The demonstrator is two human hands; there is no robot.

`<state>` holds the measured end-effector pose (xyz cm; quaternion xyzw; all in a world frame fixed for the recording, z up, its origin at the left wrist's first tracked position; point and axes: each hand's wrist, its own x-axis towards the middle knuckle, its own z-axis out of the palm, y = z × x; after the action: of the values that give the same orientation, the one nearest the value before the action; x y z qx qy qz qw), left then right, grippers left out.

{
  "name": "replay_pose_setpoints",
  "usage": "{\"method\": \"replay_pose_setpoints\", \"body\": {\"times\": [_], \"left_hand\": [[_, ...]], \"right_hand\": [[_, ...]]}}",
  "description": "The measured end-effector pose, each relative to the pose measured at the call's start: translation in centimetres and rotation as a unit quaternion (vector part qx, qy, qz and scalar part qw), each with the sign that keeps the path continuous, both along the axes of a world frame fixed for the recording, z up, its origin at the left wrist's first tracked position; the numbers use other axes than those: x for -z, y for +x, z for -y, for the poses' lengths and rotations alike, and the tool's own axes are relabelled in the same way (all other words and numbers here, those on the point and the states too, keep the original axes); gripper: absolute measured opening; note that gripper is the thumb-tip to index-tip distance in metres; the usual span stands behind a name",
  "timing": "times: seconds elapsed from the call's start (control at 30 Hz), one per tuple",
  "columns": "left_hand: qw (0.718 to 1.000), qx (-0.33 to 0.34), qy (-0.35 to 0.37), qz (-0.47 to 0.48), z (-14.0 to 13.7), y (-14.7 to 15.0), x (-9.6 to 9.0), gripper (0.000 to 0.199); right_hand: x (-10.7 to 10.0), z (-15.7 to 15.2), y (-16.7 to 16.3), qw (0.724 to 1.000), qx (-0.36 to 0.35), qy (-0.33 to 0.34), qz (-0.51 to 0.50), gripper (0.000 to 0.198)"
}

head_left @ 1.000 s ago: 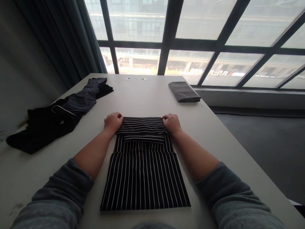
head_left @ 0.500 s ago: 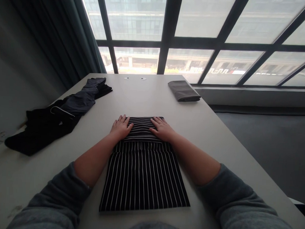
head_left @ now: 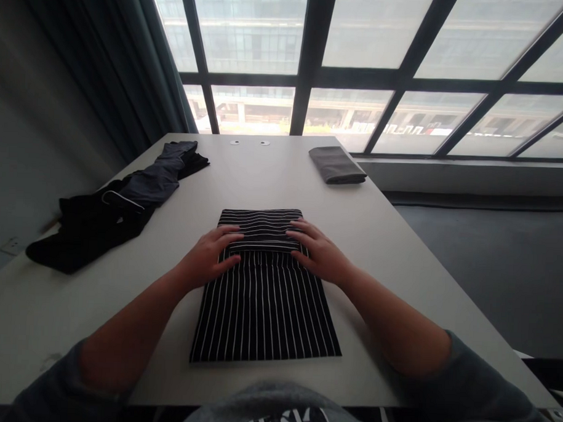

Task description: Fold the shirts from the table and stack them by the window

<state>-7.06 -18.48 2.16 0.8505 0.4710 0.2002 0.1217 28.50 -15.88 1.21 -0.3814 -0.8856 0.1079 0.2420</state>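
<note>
A black cloth with white stripes [head_left: 266, 315] lies flat and folded on the white table in front of me. Its far end is turned over into a flap whose stripes run crosswise. My left hand [head_left: 210, 255] is at the left edge of that flap, fingers spread and pointing inward. On the opposite edge, my right hand [head_left: 319, 252] has its fingers stretched over the flap. Neither hand grips the fabric; whether the fingertips touch it or hover just above, I cannot tell.
Dark clothes [head_left: 120, 205] with a white hanger-like curve lie heaped along the table's left side. Toward the far right edge sits a folded grey cloth [head_left: 337, 165]. Windows [head_left: 350, 109] stand beyond the white table [head_left: 393, 319], and a dark curtain [head_left: 102, 63] hangs at left.
Both hands have come back toward me from the flap's far end, and their fingers have turned inward. The striped cloth keeps its folded shape.
</note>
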Motion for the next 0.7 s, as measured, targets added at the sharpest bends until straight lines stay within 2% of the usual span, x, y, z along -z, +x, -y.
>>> {"method": "replay_pose_setpoints", "body": {"times": [0.07, 0.13, 0.23, 0.33, 0.5, 0.6, 0.7], "left_hand": [[0.995, 0.082, -0.061, -0.010, 5.3, -0.5, -1.0, 0.045], [0.987, 0.125, -0.093, -0.041, 9.7, -0.9, -1.1, 0.042], [0.985, 0.131, -0.077, -0.077, 13.5, -1.8, -0.1, 0.045], [0.990, 0.114, -0.009, -0.087, 14.7, -2.7, 1.4, 0.046], [0.985, 0.090, 0.116, -0.096, 15.2, -3.2, 2.6, 0.053], [0.985, 0.046, 0.145, -0.085, 15.5, -2.7, 3.0, 0.054], [0.985, 0.022, 0.159, -0.066, 15.7, -2.2, 3.3, 0.048]], "right_hand": [[-0.6, 4.6, 1.2, 0.994, -0.106, -0.033, 0.022, 0.048], [-0.5, 8.8, 2.2, 0.979, -0.178, -0.075, 0.059, 0.055], [0.6, 13.3, 3.5, 0.977, -0.174, -0.091, 0.086, 0.055], [2.4, 15.1, 4.5, 0.988, -0.116, -0.057, 0.089, 0.045], [4.4, 15.4, 4.8, 0.995, -0.029, -0.033, 0.094, 0.062], [4.3, 15.6, 4.2, 0.994, 0.012, -0.053, 0.092, 0.060], [3.4, 15.9, 3.8, 0.993, 0.016, -0.085, 0.083, 0.048]]}}
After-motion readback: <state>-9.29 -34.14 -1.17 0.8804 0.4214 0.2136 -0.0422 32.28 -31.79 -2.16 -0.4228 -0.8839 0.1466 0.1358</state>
